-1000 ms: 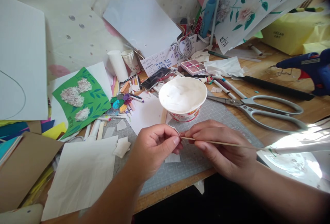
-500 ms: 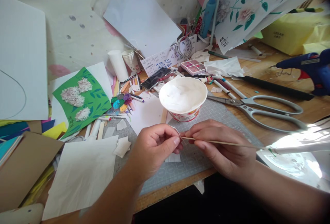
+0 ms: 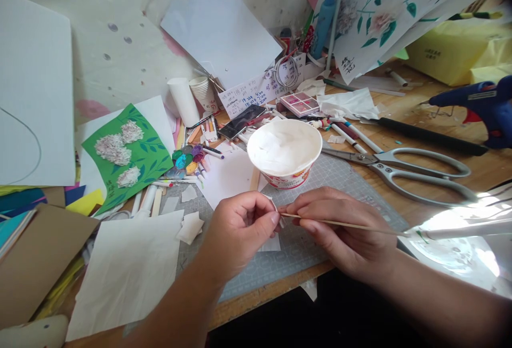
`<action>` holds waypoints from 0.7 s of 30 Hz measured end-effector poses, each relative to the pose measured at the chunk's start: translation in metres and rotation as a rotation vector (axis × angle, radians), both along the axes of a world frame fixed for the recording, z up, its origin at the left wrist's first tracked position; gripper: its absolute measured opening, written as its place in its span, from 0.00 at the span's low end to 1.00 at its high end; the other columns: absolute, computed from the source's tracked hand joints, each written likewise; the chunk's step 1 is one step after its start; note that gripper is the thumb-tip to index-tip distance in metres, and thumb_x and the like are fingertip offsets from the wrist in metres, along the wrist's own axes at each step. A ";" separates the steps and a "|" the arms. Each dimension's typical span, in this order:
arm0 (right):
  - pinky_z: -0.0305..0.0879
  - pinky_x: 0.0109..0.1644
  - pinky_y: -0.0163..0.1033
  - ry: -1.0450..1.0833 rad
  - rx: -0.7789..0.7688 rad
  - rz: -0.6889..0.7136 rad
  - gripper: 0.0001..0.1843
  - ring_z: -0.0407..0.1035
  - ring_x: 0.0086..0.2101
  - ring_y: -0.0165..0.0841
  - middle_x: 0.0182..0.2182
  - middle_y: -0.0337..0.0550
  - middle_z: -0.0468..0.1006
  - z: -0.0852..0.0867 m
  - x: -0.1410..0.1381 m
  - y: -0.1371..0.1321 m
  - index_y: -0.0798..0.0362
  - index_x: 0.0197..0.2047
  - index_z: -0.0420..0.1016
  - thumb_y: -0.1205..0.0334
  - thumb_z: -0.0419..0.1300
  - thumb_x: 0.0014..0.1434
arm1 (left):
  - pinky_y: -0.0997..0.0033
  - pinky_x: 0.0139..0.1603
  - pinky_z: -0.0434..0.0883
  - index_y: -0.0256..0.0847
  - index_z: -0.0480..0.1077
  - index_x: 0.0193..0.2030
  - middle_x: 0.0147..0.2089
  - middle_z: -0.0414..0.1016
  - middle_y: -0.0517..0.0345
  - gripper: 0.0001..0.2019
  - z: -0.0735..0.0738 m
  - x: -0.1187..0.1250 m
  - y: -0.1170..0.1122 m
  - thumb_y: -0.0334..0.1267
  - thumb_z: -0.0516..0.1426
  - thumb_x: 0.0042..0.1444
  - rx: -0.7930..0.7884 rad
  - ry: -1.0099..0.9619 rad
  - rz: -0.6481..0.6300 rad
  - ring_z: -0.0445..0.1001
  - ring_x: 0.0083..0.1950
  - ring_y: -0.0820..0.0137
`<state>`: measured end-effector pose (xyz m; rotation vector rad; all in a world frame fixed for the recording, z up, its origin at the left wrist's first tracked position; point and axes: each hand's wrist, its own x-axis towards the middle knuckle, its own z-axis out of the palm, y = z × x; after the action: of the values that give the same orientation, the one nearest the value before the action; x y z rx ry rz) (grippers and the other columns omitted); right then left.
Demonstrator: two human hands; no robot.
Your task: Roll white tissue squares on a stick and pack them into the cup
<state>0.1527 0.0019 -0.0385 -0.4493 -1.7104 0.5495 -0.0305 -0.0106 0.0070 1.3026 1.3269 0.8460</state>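
My left hand point(image 3: 244, 228) is closed, pinching a small piece of white paper point(image 3: 269, 197) whose edge shows above the thumb and index finger. My right hand point(image 3: 344, 228) grips a thin wooden stick point(image 3: 340, 224) between thumb and fingers. The stick's tip meets the paper at my left fingertips; its other end reaches out to the right past my wrist. Most of the paper is hidden inside the left hand. Just beyond both hands, a paper bowl point(image 3: 294, 177) holds white, soft-looking material. Beneath them lies a grey cutting mat point(image 3: 276, 270).
Large scissors point(image 3: 416, 174) lie right of the bowl, near a blue glue gun point(image 3: 476, 102). Left are a white sheet point(image 3: 128, 268), torn paper scraps point(image 3: 190, 228) and a green card point(image 3: 148, 148) with paper flowers. Behind sit a phone point(image 3: 242, 122), markers and paper cups point(image 3: 202, 94).
Both hands stay in nearly the same place. The stick's tip and the paper at my left fingertips have shifted slightly, and the stick lies at a slightly different angle.
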 end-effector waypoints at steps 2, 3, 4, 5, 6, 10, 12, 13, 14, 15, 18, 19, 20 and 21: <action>0.80 0.41 0.36 0.019 -0.005 0.004 0.12 0.80 0.37 0.34 0.34 0.51 0.84 -0.001 0.000 0.000 0.56 0.45 0.77 0.78 0.60 0.60 | 0.75 0.30 0.70 0.38 0.71 0.25 0.22 0.73 0.62 0.06 0.001 0.001 0.000 0.33 0.62 0.50 -0.009 -0.040 0.003 0.71 0.26 0.73; 0.79 0.41 0.36 0.031 -0.010 0.007 0.12 0.80 0.37 0.34 0.34 0.51 0.84 -0.001 0.000 0.000 0.56 0.45 0.77 0.78 0.61 0.60 | 0.75 0.30 0.70 0.38 0.71 0.25 0.22 0.73 0.62 0.06 0.001 0.001 0.001 0.33 0.62 0.50 -0.011 -0.058 0.002 0.71 0.26 0.74; 0.79 0.41 0.36 0.041 -0.016 0.010 0.12 0.80 0.37 0.34 0.34 0.51 0.84 -0.001 0.000 0.001 0.56 0.45 0.77 0.78 0.61 0.60 | 0.76 0.30 0.71 0.38 0.72 0.25 0.22 0.73 0.62 0.05 0.001 0.001 0.001 0.32 0.62 0.51 -0.013 -0.073 -0.003 0.71 0.26 0.74; 0.79 0.41 0.37 0.050 -0.023 0.015 0.12 0.80 0.37 0.34 0.34 0.51 0.84 -0.001 0.000 0.000 0.56 0.45 0.77 0.78 0.61 0.60 | 0.76 0.30 0.71 0.38 0.73 0.26 0.22 0.74 0.62 0.05 0.001 0.000 0.001 0.33 0.62 0.51 -0.016 -0.087 -0.010 0.71 0.26 0.74; 0.79 0.41 0.37 0.058 -0.029 0.020 0.11 0.80 0.38 0.34 0.34 0.51 0.84 -0.001 -0.001 0.000 0.56 0.45 0.77 0.77 0.61 0.60 | 0.76 0.30 0.71 0.38 0.73 0.26 0.23 0.74 0.62 0.05 0.001 -0.001 0.001 0.33 0.62 0.52 -0.020 -0.100 -0.018 0.72 0.27 0.74; 0.79 0.41 0.37 0.066 -0.035 0.040 0.10 0.80 0.38 0.34 0.34 0.50 0.84 0.000 -0.001 0.000 0.56 0.44 0.77 0.77 0.61 0.61 | 0.77 0.31 0.72 0.37 0.74 0.28 0.24 0.75 0.61 0.06 -0.002 -0.005 0.002 0.34 0.62 0.55 -0.039 -0.136 -0.046 0.72 0.27 0.75; 0.80 0.40 0.37 0.051 -0.035 0.036 0.11 0.81 0.37 0.34 0.34 0.50 0.84 0.000 -0.001 0.000 0.55 0.45 0.77 0.76 0.61 0.61 | 0.78 0.31 0.72 0.37 0.75 0.28 0.24 0.75 0.61 0.07 -0.003 -0.006 0.002 0.34 0.62 0.56 -0.039 -0.146 -0.049 0.72 0.27 0.75; 0.80 0.40 0.37 0.044 -0.036 0.032 0.11 0.81 0.37 0.34 0.34 0.50 0.84 0.000 -0.001 0.000 0.55 0.45 0.77 0.76 0.61 0.61 | 0.78 0.31 0.72 0.37 0.75 0.28 0.24 0.75 0.62 0.07 -0.003 -0.006 0.002 0.34 0.62 0.56 -0.037 -0.148 -0.048 0.72 0.28 0.75; 0.80 0.40 0.38 0.038 -0.038 0.027 0.11 0.81 0.37 0.35 0.34 0.49 0.84 0.000 -0.001 0.001 0.54 0.45 0.77 0.76 0.61 0.61 | 0.78 0.31 0.72 0.37 0.75 0.28 0.24 0.75 0.62 0.07 -0.004 -0.005 0.002 0.34 0.62 0.56 -0.035 -0.147 -0.048 0.72 0.28 0.75; 0.80 0.40 0.38 0.036 -0.040 0.021 0.12 0.81 0.37 0.35 0.34 0.49 0.84 0.000 -0.001 0.001 0.53 0.45 0.77 0.76 0.61 0.61 | 0.78 0.31 0.72 0.37 0.75 0.28 0.24 0.74 0.62 0.06 -0.004 -0.005 0.002 0.34 0.62 0.57 -0.033 -0.144 -0.050 0.72 0.28 0.75; 0.80 0.40 0.38 0.045 -0.031 0.010 0.12 0.81 0.37 0.35 0.34 0.49 0.85 0.000 -0.001 0.001 0.54 0.45 0.77 0.77 0.61 0.61 | 0.78 0.31 0.72 0.38 0.74 0.28 0.25 0.74 0.62 0.06 -0.003 -0.004 0.001 0.32 0.62 0.56 -0.024 -0.135 -0.050 0.72 0.28 0.75; 0.80 0.39 0.38 0.046 -0.029 0.007 0.12 0.81 0.37 0.35 0.34 0.49 0.85 0.000 -0.001 0.001 0.54 0.45 0.77 0.77 0.61 0.61 | 0.77 0.31 0.72 0.38 0.74 0.28 0.25 0.74 0.62 0.06 -0.003 -0.004 0.001 0.32 0.62 0.56 -0.023 -0.131 -0.049 0.72 0.28 0.75; 0.80 0.39 0.38 0.046 -0.029 0.006 0.12 0.81 0.37 0.35 0.34 0.49 0.85 0.000 0.000 0.001 0.54 0.46 0.77 0.77 0.61 0.61 | 0.77 0.31 0.72 0.38 0.74 0.28 0.25 0.74 0.61 0.06 -0.003 -0.004 0.000 0.32 0.62 0.56 -0.024 -0.128 -0.048 0.72 0.28 0.75; 0.80 0.39 0.38 0.045 -0.033 0.004 0.12 0.81 0.37 0.35 0.34 0.48 0.85 -0.001 0.000 0.001 0.54 0.46 0.77 0.76 0.60 0.61 | 0.77 0.31 0.72 0.38 0.74 0.28 0.25 0.74 0.61 0.06 -0.003 -0.005 0.000 0.32 0.62 0.56 -0.023 -0.127 -0.046 0.72 0.28 0.74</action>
<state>0.1525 0.0029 -0.0390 -0.4539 -1.6620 0.5874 -0.0350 -0.0103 0.0040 1.2365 1.1993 0.8640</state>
